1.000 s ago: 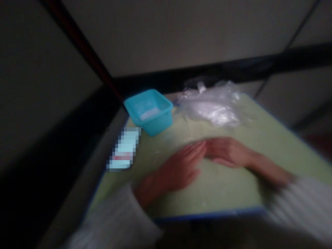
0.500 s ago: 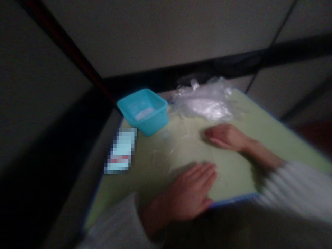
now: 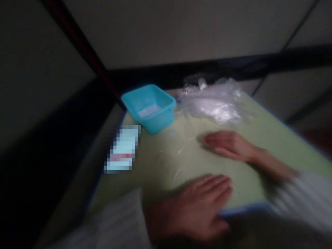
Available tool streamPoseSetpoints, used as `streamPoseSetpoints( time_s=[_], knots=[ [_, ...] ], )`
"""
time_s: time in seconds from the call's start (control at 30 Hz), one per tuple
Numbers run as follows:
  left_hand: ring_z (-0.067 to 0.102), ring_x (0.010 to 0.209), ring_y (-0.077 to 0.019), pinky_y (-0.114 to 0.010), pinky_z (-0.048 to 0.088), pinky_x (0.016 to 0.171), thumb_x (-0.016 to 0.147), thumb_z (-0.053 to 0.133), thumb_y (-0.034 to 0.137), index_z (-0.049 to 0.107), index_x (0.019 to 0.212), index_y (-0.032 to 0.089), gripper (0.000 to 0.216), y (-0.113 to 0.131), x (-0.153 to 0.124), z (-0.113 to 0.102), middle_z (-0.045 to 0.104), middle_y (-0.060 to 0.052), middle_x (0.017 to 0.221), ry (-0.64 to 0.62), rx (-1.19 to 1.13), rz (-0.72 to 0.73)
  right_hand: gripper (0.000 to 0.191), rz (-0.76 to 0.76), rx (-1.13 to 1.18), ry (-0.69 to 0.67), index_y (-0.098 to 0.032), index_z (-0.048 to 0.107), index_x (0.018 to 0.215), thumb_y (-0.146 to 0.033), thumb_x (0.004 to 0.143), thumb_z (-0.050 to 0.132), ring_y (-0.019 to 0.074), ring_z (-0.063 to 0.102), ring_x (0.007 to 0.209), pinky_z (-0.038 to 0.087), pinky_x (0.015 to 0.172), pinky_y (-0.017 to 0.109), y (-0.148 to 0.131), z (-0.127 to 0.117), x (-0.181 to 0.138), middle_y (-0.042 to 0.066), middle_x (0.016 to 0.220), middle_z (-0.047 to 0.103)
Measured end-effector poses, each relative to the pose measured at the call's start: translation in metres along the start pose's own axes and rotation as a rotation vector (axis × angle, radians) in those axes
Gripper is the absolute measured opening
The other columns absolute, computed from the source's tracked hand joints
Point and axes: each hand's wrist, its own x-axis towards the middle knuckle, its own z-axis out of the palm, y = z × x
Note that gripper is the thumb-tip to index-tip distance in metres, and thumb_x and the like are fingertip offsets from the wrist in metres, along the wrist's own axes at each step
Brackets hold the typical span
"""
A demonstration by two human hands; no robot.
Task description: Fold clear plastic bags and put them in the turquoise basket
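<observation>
My left hand point(image 3: 201, 205) lies flat near the front edge of the table, fingers stretched out and palm down. Under and beyond it is a thin clear plastic sheet or bag point(image 3: 178, 150), hard to make out against the table top. Farther off on the right, my right hand point(image 3: 230, 144) rests palm down with its fingers extended to the left, on or beside the clear plastic. Neither hand grips anything I can see. Behind the right hand sits a crumpled heap of clear plastic bags point(image 3: 218, 105).
A turquoise plastic basket point(image 3: 159, 121) with something whitish inside stands at the back left of the yellow-green table point(image 3: 275, 138). Nearer, a blurred-out pale card or paper point(image 3: 124, 147) lies along the left edge. Grey panels with dark bands point(image 3: 181, 71) rise behind.
The view has shifted slightly. My left hand has slid a little toward the front edge. My right hand has come slightly nearer, and its fingers look flatter and straighter.
</observation>
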Motion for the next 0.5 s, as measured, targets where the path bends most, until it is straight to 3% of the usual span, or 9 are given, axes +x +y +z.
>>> streamPoseSetpoints(
  time_s=[0.1,0.23,0.5],
  knots=[
    [0.029,0.139,-0.0227,-0.033,0.020,0.116,0.092,0.039,0.046,0.032,0.140,0.008,0.061,0.001,0.002,0.000,0.032,-0.013,0.150,0.003,-0.008,0.000,0.041,-0.063,0.062,-0.125,-0.012,0.050,0.129,-0.035,0.098,0.036,0.0212,0.045,0.129,0.037,0.106,0.045,-0.014,0.005,0.016,0.013,0.136,0.053],
    [0.033,0.137,-0.0226,-0.032,0.022,0.115,0.091,0.043,0.044,0.034,0.139,0.008,0.060,0.001,0.004,-0.001,0.035,-0.013,0.149,0.014,-0.013,0.003,0.047,-0.088,0.081,-0.291,-0.010,0.046,0.132,-0.040,0.097,0.037,0.0221,0.036,0.135,0.026,0.112,0.049,-0.022,0.018,0.034,0.016,0.140,0.049],
    [0.034,0.136,-0.0228,-0.034,0.028,0.112,0.091,0.044,0.048,0.037,0.137,0.011,0.060,-0.003,0.003,0.000,0.039,-0.012,0.147,0.065,-0.005,0.052,0.051,0.023,0.025,-0.273,-0.008,0.043,0.134,-0.042,0.097,0.036,0.0244,0.040,0.132,0.019,0.112,0.054,-0.018,0.028,0.047,0.019,0.138,0.049]
  ],
)
